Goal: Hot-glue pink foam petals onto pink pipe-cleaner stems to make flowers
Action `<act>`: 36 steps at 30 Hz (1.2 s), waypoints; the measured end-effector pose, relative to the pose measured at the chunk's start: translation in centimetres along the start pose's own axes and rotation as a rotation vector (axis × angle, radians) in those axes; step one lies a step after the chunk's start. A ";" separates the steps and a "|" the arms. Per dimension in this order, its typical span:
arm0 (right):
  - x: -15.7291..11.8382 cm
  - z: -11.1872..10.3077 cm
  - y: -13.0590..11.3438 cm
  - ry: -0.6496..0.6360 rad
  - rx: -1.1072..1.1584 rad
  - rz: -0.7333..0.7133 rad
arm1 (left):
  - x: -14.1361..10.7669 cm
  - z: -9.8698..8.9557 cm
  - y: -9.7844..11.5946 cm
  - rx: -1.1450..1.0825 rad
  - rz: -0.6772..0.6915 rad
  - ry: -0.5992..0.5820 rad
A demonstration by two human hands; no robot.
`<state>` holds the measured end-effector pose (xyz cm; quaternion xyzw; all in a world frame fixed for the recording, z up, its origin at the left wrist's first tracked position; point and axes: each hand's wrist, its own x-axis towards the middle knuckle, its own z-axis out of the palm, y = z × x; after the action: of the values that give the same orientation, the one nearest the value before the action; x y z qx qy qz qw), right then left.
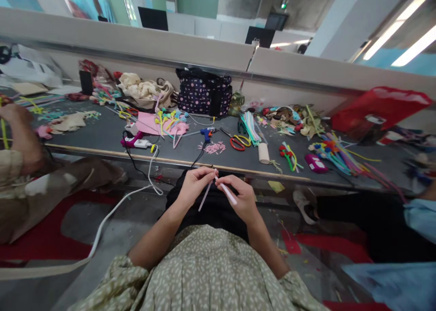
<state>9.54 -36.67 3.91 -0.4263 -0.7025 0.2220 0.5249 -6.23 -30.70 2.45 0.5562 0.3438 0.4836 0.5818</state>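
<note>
My left hand [195,182] and my right hand [241,195] meet above my lap, just in front of the table edge. Pinched in the left fingers is a thin pale pink pipe cleaner [205,196] that slants down. Another pale pink length [229,193], thicker and lighter, lies in my right fingers. Both lengths come together at the fingertips; whether they are one bent piece I cannot tell. On the table beyond are a blue glue gun [206,133], a pile of small pink pieces [215,147] and red-and-yellow-handled scissors [240,142].
Nearby stand a cardboard tube [263,153], a bundle of white and green pipe cleaners [251,127] and a dotted bag [199,92]. A purple-and-white power strip [136,140] trails a white cable [112,215] past my left side. Other people sit on both sides.
</note>
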 end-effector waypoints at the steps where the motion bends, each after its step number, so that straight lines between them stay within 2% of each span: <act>1: 0.1 -0.1 0.0 0.021 -0.055 -0.050 | 0.0 0.0 0.0 0.035 0.011 -0.021; 3: 0.4 -0.4 0.0 0.056 -0.155 -0.112 | 0.0 0.0 0.0 0.125 0.054 -0.091; 6: 1.0 -0.7 -0.2 0.083 -0.238 -0.098 | -0.2 0.0 0.7 0.258 0.128 -0.208; 9: 1.7 -0.9 0.0 0.128 -0.162 0.032 | -0.2 -0.2 1.7 0.305 0.168 -0.307; 12: 2.3 -0.8 0.5 0.131 0.053 0.207 | -0.3 -0.3 2.3 0.257 0.153 -0.380; 15: 2.6 -0.7 0.7 0.090 0.229 0.306 | -0.4 -0.3 2.1 0.134 0.049 -0.363; 18: 2.7 -0.6 0.5 0.100 0.300 0.317 | -0.4 -0.2 1.6 0.027 -0.070 -0.314; 25: 2.5 -0.4 0.1 0.131 0.231 0.243 | 0.0 -0.1 1.1 -0.086 -0.179 -0.292; 29: 2.3 -0.2 0.2 0.109 0.201 0.228 | 0.0 0.2 1.3 -0.101 -0.207 -0.270; 32: 2.0 0.1 0.2 0.116 0.090 0.198 | -0.2 0.3 1.2 -0.061 -0.185 -0.275; 34: 1.9 0.1 0.1 0.164 -0.020 0.151 | -0.3 0.3 1.2 -0.012 -0.143 -0.293; 36: 1.8 -0.2 0.0 0.238 -0.146 0.034 | -0.4 0.2 1.1 0.026 -0.104 -0.302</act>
<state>9.53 -35.16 4.98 -0.4986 -0.6422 0.1272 0.5682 -6.38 -31.26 3.55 0.6115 0.2871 0.3593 0.6438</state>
